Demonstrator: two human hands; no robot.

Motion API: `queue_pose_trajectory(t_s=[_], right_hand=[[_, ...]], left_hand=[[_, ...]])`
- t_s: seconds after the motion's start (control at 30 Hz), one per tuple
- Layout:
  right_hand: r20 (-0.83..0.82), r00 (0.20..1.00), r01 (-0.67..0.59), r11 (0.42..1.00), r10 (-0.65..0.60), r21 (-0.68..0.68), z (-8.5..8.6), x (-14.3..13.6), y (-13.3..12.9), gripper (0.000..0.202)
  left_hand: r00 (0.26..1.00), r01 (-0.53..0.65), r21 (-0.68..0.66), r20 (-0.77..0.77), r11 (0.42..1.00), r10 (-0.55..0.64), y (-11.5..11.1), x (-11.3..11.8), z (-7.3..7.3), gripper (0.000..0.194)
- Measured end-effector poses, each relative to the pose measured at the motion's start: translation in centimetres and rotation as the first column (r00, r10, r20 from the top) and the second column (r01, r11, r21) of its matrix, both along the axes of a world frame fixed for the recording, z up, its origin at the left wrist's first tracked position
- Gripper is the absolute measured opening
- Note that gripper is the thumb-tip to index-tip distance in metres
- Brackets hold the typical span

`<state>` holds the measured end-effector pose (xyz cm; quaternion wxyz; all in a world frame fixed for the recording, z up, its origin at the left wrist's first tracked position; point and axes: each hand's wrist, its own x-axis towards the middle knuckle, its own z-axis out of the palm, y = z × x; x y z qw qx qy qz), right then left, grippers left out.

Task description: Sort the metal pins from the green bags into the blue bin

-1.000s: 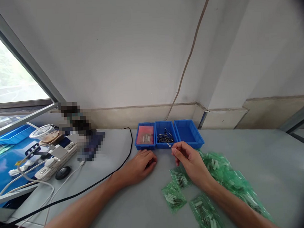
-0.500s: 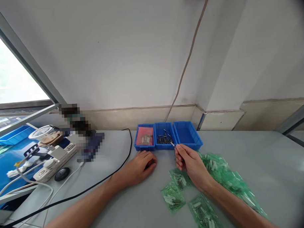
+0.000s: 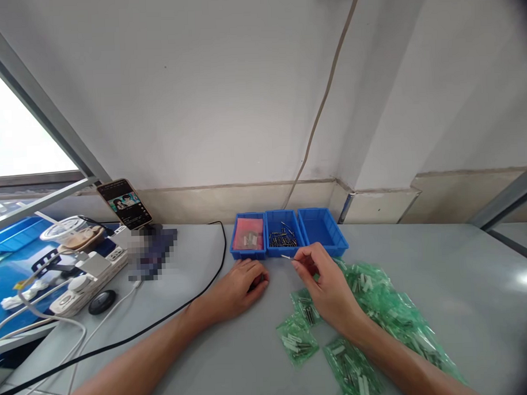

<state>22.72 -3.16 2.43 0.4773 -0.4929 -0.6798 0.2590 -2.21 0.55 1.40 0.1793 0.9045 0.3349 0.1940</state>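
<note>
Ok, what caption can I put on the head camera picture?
Bare right hand pinching a thin pale rod near three blue plastic bins.

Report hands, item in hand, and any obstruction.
Right hand pinches small slender silvery piece near middle blue rectangular plastic bin. Left hand rests on grey tabletop. Green translucent plastic packets lie around right forearm, none over bin.

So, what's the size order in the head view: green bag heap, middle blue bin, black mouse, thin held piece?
Green bag heap
Middle blue bin
Black mouse
Thin held piece, pinched by the right hand
</note>
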Motion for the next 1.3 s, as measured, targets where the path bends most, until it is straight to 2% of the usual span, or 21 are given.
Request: queue_pose_trajectory(t_s=[0.13, 0.2, 0.27, 0.33, 0.4, 0.5, 0.6, 0.83, 1.1, 1.3], right_hand=[[0.006, 1.0, -0.003, 1.0, 0.003, 0.016, 0.2, -0.2, -0.2, 0.014], [-0.07, 0.998, -0.004, 0.999, 0.0, -0.052, 0.1, -0.3, -0.1, 0.019], [-0.21, 0.978, -0.025, 0.983, -0.014, -0.18, -0.1, -0.3, 0.2, 0.029], [-0.386, 0.921, -0.08, 0.949, -0.047, -0.305, -0.2, -0.4, 0.5, 0.04], [-0.542, 0.835, -0.139, 0.917, -0.095, -0.374, -0.2, -0.5, 0.8, 0.047], [-0.654, 0.739, -0.186, 0.884, -0.162, -0.429, 0.0, -0.5, 1.1, 0.049], [-0.675, 0.718, -0.198, 0.88, -0.17, -0.432, 0.2, -0.5, 1.4, 0.046], [-0.624, 0.762, -0.138, 0.897, -0.174, -0.419, 0.0, -0.3, 1.6, 0.045], [-0.602, 0.775, -0.114, 0.893, -0.195, -0.435, -0.3, -0.4, 1.7, 0.042], [-0.596, 0.784, -0.12, 0.899, -0.176, -0.422, 0.4, -0.3, 1.4, 0.043]], left_hand=[[1.0, 0.005, 0.002, 0.004, 1.0, -0.005, 0.0, 0.0, 0.0, 0.009], [1.0, 0.002, 0.004, 0.009, 1.0, -0.002, 0.0, -0.1, -0.1, 0.009], [1.0, -0.001, 0.002, 0.012, 1.0, 0.001, 0.0, -0.1, -0.1, 0.009], [1.0, -0.003, -0.003, 0.013, 1.0, 0.003, 0.0, -0.1, -0.2, 0.008], [1.0, -0.006, -0.013, 0.01, 1.0, 0.006, 0.1, -0.1, -0.2, 0.007], [1.0, -0.019, -0.021, 0.007, 1.0, 0.019, 0.1, 0.0, -0.4, 0.006], [0.999, -0.041, -0.017, 0.013, 0.999, 0.042, 0.2, 0.0, -0.5, 0.011], [1.0, -0.011, -0.032, 0.015, 0.999, 0.011, 0.3, 0.2, -0.4, 0.022], [1.0, 0.016, -0.016, 0.013, 1.0, -0.016, 0.4, 0.1, -0.5, 0.023], [1.0, 0.017, -0.004, 0.014, 1.0, -0.017, 0.2, 0.3, -0.2, 0.024]])
